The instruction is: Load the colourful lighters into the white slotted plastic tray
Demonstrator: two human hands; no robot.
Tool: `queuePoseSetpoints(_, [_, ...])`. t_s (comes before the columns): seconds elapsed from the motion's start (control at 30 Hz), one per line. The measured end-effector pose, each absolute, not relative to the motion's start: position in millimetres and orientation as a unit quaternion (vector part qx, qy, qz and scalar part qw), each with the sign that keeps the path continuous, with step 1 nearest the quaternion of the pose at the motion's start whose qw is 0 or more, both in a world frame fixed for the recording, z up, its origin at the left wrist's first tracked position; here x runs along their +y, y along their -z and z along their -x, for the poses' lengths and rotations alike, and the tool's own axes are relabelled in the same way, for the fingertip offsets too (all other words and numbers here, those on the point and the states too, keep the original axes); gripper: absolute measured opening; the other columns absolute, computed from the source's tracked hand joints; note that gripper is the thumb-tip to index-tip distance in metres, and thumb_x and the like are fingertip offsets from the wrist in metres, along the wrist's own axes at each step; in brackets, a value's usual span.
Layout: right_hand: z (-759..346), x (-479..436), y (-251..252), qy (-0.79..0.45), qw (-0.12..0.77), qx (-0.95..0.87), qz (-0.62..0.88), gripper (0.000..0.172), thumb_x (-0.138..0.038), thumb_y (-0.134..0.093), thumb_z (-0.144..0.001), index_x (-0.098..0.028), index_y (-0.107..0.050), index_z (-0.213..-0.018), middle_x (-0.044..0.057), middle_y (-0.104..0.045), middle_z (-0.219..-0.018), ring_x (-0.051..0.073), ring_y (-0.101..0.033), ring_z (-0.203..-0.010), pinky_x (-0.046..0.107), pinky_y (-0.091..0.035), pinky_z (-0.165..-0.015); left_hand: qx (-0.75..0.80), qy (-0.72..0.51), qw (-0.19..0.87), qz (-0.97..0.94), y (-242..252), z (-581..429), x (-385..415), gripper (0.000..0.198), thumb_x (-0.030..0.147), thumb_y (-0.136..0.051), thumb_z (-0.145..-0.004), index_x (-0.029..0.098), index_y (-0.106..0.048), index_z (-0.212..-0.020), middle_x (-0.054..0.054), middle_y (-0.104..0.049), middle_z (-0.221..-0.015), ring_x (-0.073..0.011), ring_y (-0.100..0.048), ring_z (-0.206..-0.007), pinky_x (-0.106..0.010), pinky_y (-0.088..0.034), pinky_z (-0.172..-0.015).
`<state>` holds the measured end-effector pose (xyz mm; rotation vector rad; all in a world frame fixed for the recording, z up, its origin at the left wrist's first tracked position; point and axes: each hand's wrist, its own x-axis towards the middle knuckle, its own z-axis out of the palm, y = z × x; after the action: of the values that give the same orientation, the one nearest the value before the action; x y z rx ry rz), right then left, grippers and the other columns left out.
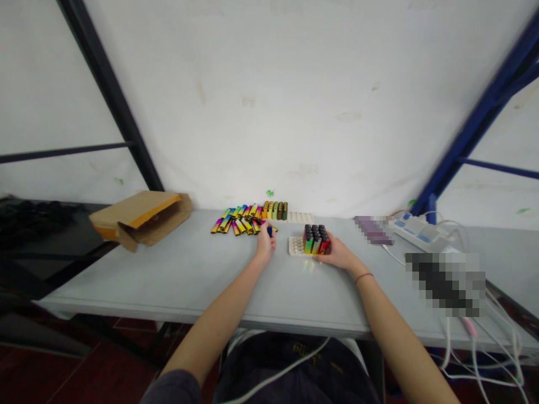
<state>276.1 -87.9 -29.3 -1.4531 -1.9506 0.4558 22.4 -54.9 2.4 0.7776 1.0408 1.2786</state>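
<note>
Several upright multicoloured black-topped lighters (314, 240) fill right part of white perforated tray (296, 251), centre-right of frame; left holes bare. Right hand (338, 253): fingers clasp tray's loaded end. Left hand (265, 244): fingers grasp dark-blue object (270, 230). Loose multicoloured metallic pieces (248, 225), left-centre, unracked.

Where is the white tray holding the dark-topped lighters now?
In the head view, the white tray is on the table right of centre, between the left hand and right hand, lighters upright in its right part.
</note>
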Motion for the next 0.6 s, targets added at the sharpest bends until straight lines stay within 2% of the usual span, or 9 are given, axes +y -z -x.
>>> queuePoseSetpoints(0.27, [-275.6, -88.6, 28.0, -0.175, 0.334, -0.747, 0.548, 0.090, -0.043, -0.079, -0.061, -0.016, -0.043, -0.139, 0.013, -0.066, -0.118, 0.032, -0.062, -0.106, 0.045, -0.047, -0.093, 0.441, -0.598, 0.600, -0.298, -1.0, -27.7, -54.1, 0.040, 0.052, -0.033, -0.086, 0.023, -0.033, -0.059, 0.009, -0.022, -0.040, -0.0059, -0.015, -0.030, -0.019, -0.011, -0.033])
queuePoseSetpoints(0.6, [-276.5, -86.8, 31.4, -0.156, 0.312, -0.753, 0.557, 0.091, -0.047, -0.076, -0.064, -0.016, -0.039, -0.141, 0.014, -0.065, -0.118, 0.030, -0.062, -0.102, 0.046, -0.048, -0.091, 0.418, -0.595, 0.623, -0.287, -6.7, -23.4, -58.5, 0.045, 0.061, -0.035, -0.084, 0.023, -0.032, -0.060, 0.010, -0.019, -0.040, -0.0058, -0.015, -0.030, -0.019, -0.010, -0.033])
